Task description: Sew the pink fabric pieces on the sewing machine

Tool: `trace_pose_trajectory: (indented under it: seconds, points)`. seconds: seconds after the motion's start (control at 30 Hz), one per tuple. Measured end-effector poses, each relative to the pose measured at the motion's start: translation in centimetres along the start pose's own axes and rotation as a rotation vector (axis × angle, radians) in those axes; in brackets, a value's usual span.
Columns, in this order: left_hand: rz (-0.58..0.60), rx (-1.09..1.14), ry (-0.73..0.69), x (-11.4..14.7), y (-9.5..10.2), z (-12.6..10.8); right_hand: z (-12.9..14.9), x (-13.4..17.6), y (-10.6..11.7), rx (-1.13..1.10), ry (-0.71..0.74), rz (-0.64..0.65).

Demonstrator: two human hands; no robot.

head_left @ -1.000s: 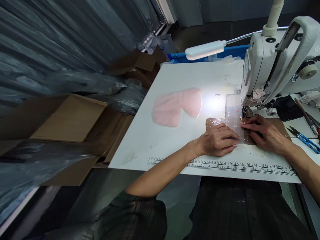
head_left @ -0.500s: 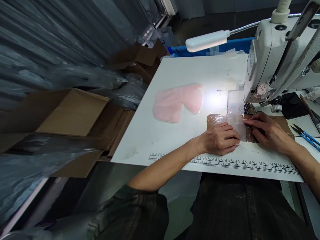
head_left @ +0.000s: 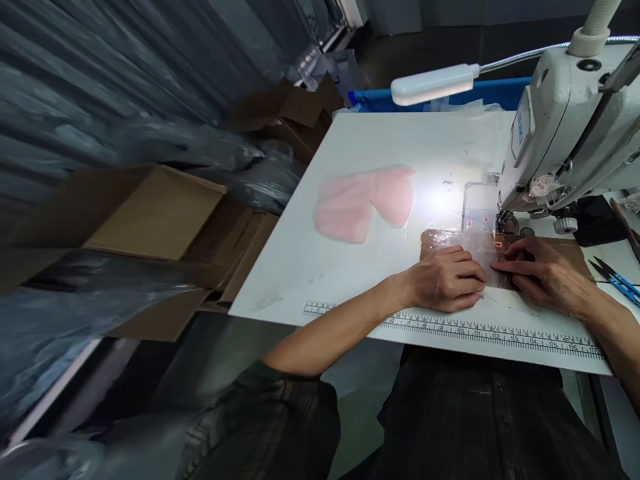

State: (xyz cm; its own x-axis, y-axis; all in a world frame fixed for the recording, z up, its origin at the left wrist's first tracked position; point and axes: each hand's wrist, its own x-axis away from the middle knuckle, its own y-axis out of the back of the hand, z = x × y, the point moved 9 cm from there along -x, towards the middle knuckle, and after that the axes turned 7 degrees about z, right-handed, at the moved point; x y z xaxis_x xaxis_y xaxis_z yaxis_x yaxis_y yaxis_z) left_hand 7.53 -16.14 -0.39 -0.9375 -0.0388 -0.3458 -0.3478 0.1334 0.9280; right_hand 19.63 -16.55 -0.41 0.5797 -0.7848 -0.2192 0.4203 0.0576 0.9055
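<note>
My left hand [head_left: 447,279] lies palm down on a thin, sheer white fabric piece [head_left: 489,279], its fingers together and slightly bent, pressing it to the table. The thumb and index finger of my right hand [head_left: 547,275] pinch at the right side of this fabric. Beneath both hands runs a shiny brown strip [head_left: 565,248], like taped card. Just beyond my fingers stands the sewing machine [head_left: 533,133], its needle area close to the fabric. A small red mark [head_left: 499,245] shows beside the presser foot. What lies under my left palm is hidden.
A pink fabric piece [head_left: 350,207] lies left on the white table [head_left: 280,267]. Blue thread snips [head_left: 620,283] and a dark flat object [head_left: 593,220] are at the right. A lamp [head_left: 435,85] shines above. Open cardboard boxes [head_left: 155,213] stand left; a printed ruler [head_left: 450,328] edges the table.
The view has shifted slightly. My right fingertips have drawn back a little toward me from the presser foot, uncovering the red mark. My left hand stays on the fabric.
</note>
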Motion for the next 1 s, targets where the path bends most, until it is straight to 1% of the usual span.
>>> trace_pose_trajectory:
  seconds: [0.07,0.17,0.23,0.27,0.33,0.43,0.5,0.63,0.8,0.9,1.0]
  points:
    - [-0.041,0.034,-0.01,0.0,0.4,-0.1,-0.2,0.1,-0.1,-0.003,-0.015,0.001]
    - [-0.188,0.063,-0.012,0.0,1.8,0.2,-0.4,0.2,-0.3,-0.007,-0.04,0.004]
    - [-0.272,0.012,0.022,-0.2,2.7,0.7,-0.4,0.3,-0.3,-0.008,-0.037,0.002]
    - [-0.283,-0.037,0.048,-0.4,2.9,1.1,-0.3,0.3,-0.3,-0.007,-0.034,-0.001]
    - [-0.235,-0.153,0.1,-1.2,2.7,1.9,-0.2,0.3,-0.2,-0.001,-0.027,-0.017]
    - [-0.092,-0.285,0.109,-2.3,1.4,2.9,-0.1,0.4,-0.1,0.016,-0.02,-0.035]
    - [-0.005,-0.333,0.11,-2.7,0.4,3.4,-0.1,0.4,-0.2,0.021,-0.017,-0.04]
    - [0.144,-0.393,0.175,-2.7,-1.1,4.2,-0.2,0.5,-0.3,0.014,-0.031,-0.045]
    - [0.217,-0.423,0.193,-2.8,-1.6,4.3,-0.4,0.5,-0.4,-0.014,-0.072,-0.048]
    - [0.253,-0.418,0.203,-3.4,-1.6,5.2,-0.6,0.5,-0.3,-0.002,-0.095,-0.086]
    - [0.268,-0.366,0.227,-3.8,-1.6,6.6,-0.8,0.4,0.0,0.037,-0.115,-0.132]
